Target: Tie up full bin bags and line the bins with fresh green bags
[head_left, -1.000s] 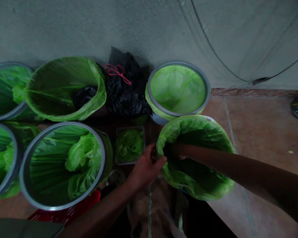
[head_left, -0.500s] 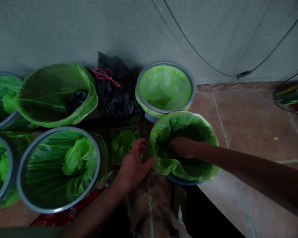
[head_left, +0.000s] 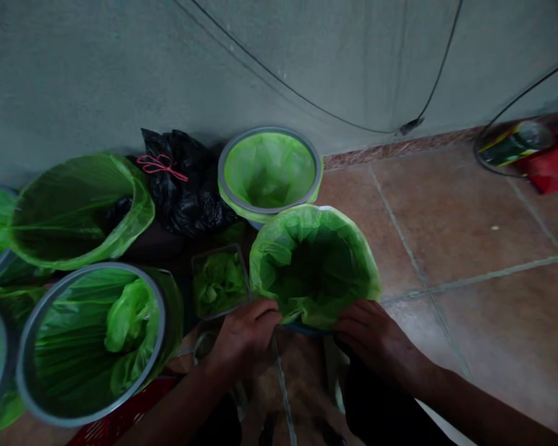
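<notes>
2 partly cropped grey-rimmed bins (head_left: 2,365) stand farthest left of the left fingers. Nearer them come a green-lined bin (head_left: 144,201) with something dark inside and, below it, a wide grey-rimmed tub (head_left: 25,347) of bunched green film. A red-tied black bag (head_left: 190,207) lies beyond and left of the left fingers; a small container (head_left: 245,269) of crumpled green pieces sits just beside them. The left hand (head_left: 248,328) curls its fingers at the near-left edge of a green liner (head_left: 307,226), inside a bluish bin (head_left: 307,330); the right hand (head_left: 374,334) curls its fingers at the near-right edge. Thumbs are hidden, so I cannot tell whether either clamps. Well right of the right fingers lies something red (head_left: 555,164).
</notes>
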`<state>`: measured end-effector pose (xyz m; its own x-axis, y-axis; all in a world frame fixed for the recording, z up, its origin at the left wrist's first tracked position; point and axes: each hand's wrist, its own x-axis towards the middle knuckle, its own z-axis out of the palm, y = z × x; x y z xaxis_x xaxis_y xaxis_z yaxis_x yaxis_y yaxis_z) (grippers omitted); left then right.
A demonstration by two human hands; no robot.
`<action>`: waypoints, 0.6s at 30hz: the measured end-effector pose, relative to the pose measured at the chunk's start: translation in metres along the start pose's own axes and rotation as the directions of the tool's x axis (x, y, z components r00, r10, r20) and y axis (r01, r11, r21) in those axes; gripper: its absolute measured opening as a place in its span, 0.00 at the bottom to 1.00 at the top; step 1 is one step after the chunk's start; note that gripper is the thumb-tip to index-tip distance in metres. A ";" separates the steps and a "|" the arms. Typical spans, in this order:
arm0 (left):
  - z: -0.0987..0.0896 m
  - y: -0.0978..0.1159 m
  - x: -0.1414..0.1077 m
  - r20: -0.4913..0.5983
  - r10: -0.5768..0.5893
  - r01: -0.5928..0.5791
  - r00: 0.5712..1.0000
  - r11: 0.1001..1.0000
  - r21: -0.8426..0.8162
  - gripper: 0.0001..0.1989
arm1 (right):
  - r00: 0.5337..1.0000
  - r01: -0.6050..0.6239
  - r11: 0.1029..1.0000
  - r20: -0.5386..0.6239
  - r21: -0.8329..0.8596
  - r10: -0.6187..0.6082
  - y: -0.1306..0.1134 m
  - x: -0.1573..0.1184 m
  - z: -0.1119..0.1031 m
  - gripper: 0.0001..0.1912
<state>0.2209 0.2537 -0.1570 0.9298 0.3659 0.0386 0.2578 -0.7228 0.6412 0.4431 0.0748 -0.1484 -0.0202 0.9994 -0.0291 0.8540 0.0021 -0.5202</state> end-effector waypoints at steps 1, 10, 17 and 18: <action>-0.001 -0.001 -0.001 -0.012 0.004 -0.004 1.000 1.000 -0.021 0.10 | 1.000 0.013 1.000 -0.016 0.015 -0.013 0.003 -0.001 -0.001 0.09; -0.002 -0.012 -0.006 -0.049 0.086 -0.087 0.995 0.996 -0.015 0.10 | 0.994 0.066 0.997 -0.085 -0.036 -0.069 0.017 -0.020 -0.023 0.12; 0.006 -0.013 -0.011 0.063 0.211 -0.219 0.976 0.952 0.213 0.09 | 0.993 0.060 0.992 -0.097 -0.111 -0.071 0.016 -0.032 -0.014 0.12; 0.009 -0.012 -0.013 0.068 0.213 -0.223 0.975 0.946 0.234 0.09 | 0.991 0.055 0.990 -0.114 -0.128 -0.070 0.015 -0.033 -0.011 0.12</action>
<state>0.2083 0.2530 -0.1719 0.9791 0.1630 0.1215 0.0984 -0.9028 0.4187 0.4623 0.0418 -0.1463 -0.0208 0.9943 0.1047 0.9112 0.0619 -0.4073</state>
